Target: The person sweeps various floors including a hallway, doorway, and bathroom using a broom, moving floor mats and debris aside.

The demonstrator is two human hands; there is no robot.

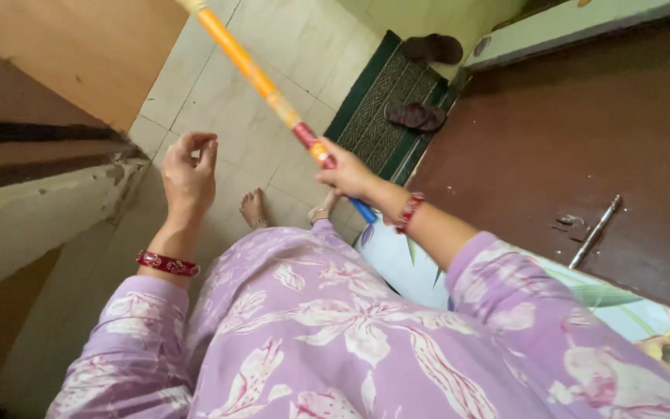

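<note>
One orange stick [261,81] | right hand [348,175] grip clasps it | left hand [189,174] loosely curled, empty

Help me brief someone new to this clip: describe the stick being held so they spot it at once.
Start at the dark brown door on the right; just left of it the right hand grips a long handle slanting up over the pale floor tiles. It alone is bright orange, with red banding and a blue end below the fist.
</note>
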